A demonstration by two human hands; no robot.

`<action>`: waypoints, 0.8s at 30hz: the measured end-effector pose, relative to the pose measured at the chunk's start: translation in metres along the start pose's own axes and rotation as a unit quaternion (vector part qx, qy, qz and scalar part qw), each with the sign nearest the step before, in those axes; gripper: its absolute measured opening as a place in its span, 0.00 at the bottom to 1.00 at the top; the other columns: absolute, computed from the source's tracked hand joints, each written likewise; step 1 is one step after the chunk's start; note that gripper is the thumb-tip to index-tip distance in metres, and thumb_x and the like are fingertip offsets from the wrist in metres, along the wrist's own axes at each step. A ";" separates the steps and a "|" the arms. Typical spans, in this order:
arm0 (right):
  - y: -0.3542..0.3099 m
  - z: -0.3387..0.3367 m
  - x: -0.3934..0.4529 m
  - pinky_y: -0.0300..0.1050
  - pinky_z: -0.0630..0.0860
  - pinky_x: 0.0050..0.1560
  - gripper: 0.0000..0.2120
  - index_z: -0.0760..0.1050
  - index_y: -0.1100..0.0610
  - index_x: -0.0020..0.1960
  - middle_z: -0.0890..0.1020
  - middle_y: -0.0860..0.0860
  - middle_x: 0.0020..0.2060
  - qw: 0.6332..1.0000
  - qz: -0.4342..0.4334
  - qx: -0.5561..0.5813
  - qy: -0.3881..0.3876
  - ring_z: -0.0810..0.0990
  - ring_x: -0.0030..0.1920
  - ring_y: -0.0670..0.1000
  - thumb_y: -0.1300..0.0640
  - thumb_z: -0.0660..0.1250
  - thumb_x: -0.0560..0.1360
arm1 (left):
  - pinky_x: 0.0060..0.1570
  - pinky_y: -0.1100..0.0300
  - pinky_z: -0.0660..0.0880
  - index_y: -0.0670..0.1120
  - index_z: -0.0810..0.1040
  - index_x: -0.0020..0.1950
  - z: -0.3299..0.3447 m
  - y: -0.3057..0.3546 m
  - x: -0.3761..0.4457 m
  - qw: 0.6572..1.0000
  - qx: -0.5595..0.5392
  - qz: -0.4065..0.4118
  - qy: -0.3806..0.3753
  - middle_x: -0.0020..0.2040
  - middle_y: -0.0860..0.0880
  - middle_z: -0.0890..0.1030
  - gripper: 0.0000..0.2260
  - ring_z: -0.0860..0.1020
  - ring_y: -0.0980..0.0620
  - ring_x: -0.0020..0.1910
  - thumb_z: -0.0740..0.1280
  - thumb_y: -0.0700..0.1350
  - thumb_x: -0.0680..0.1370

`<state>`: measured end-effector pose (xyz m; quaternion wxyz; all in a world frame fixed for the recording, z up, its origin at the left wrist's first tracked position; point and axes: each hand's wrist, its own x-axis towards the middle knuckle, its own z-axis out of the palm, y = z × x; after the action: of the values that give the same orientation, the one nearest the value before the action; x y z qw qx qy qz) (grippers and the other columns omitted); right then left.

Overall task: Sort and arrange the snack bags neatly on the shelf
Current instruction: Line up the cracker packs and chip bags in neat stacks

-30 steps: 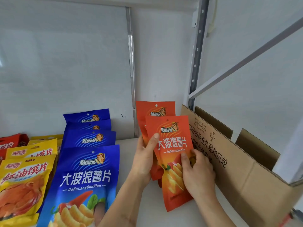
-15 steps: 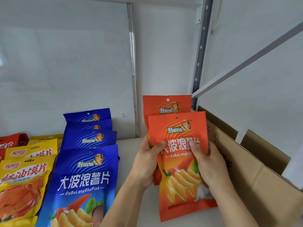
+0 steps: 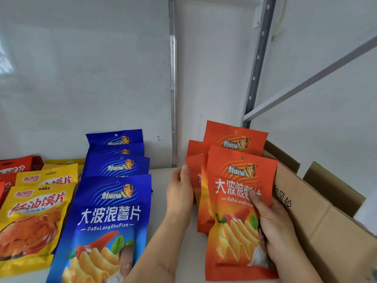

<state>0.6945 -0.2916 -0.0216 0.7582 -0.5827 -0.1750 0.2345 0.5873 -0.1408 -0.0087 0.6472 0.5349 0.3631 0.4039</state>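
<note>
Several orange chip bags stand in a row on the white shelf (image 3: pixel 163 237), right of centre. My right hand (image 3: pixel 273 225) grips the front orange bag (image 3: pixel 234 217) by its right edge, thumb across the printed face. My left hand (image 3: pixel 179 193) rests with straight fingers against the left edges of the orange bags behind (image 3: pixel 234 137). A row of blue chip bags (image 3: pixel 110 213) stands to the left, and yellow bags (image 3: pixel 32 217) stand further left.
An open cardboard box (image 3: pixel 318 225) sits close against the right of the orange bags. Red bags (image 3: pixel 14 166) show at the far left edge. A grey shelf upright (image 3: pixel 259 64) and a white back wall stand behind.
The orange bags have fanned into several staggered ones. My left hand's thumb came off the front bag and the hand now lies on the rear bags' left edges. My right hand holds on.
</note>
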 end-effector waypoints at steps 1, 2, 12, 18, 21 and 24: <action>0.000 0.001 0.001 0.54 0.80 0.52 0.13 0.81 0.54 0.56 0.87 0.54 0.46 1.000 0.002 -0.007 0.000 0.87 0.44 0.57 0.51 0.72 0.74 | 0.54 0.55 0.75 0.52 0.75 0.56 0.000 -0.003 0.005 1.000 0.009 -0.023 0.001 0.49 0.56 0.81 0.14 0.79 0.59 0.49 0.57 0.60 0.83; 0.001 0.001 0.001 0.53 0.80 0.51 0.13 0.81 0.55 0.56 0.87 0.54 0.46 1.000 0.005 -0.009 -0.002 0.87 0.44 0.56 0.51 0.72 0.74 | 0.56 0.51 0.78 0.49 0.77 0.57 0.001 -0.006 0.012 0.998 0.013 -0.053 -0.006 0.50 0.51 0.84 0.18 0.82 0.53 0.50 0.57 0.61 0.83; -0.003 0.000 0.000 0.66 0.77 0.59 0.16 0.80 0.55 0.58 0.86 0.58 0.49 0.998 0.051 -0.005 -0.045 0.86 0.48 0.62 0.48 0.71 0.74 | 0.49 0.51 0.82 0.44 0.82 0.57 0.012 -0.007 0.041 0.990 0.032 -0.128 -0.058 0.49 0.42 0.87 0.13 0.85 0.42 0.47 0.67 0.50 0.78; -0.005 0.004 0.000 0.59 0.81 0.50 0.12 0.81 0.57 0.53 0.87 0.57 0.43 0.997 0.029 -0.057 -0.047 0.86 0.43 0.61 0.51 0.71 0.74 | 0.54 0.35 0.80 0.44 0.79 0.60 -0.007 0.030 0.046 0.989 -0.058 -0.125 -0.052 0.53 0.38 0.85 0.14 0.84 0.38 0.52 0.60 0.50 0.84; -0.003 0.009 0.003 0.45 0.78 0.28 0.11 0.80 0.58 0.51 0.86 0.57 0.38 0.995 0.019 -0.097 -0.030 0.84 0.30 0.56 0.52 0.72 0.75 | 0.53 0.41 0.81 0.41 0.80 0.61 -0.022 0.044 0.050 0.986 -0.096 -0.127 -0.047 0.54 0.37 0.85 0.15 0.84 0.40 0.50 0.60 0.50 0.85; 0.002 0.014 0.009 0.63 0.81 0.39 0.11 0.80 0.56 0.51 0.87 0.55 0.36 0.992 0.021 -0.125 -0.023 0.84 0.37 0.67 0.51 0.73 0.74 | 0.55 0.41 0.81 0.42 0.80 0.63 -0.033 0.051 0.048 0.981 -0.121 -0.137 -0.065 0.55 0.39 0.85 0.17 0.84 0.38 0.56 0.60 0.52 0.85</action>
<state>0.6946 -0.2747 -0.0204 0.6703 -0.6705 -0.2085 0.2400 0.5705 -0.0790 0.0344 0.7785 0.4230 0.3390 0.3163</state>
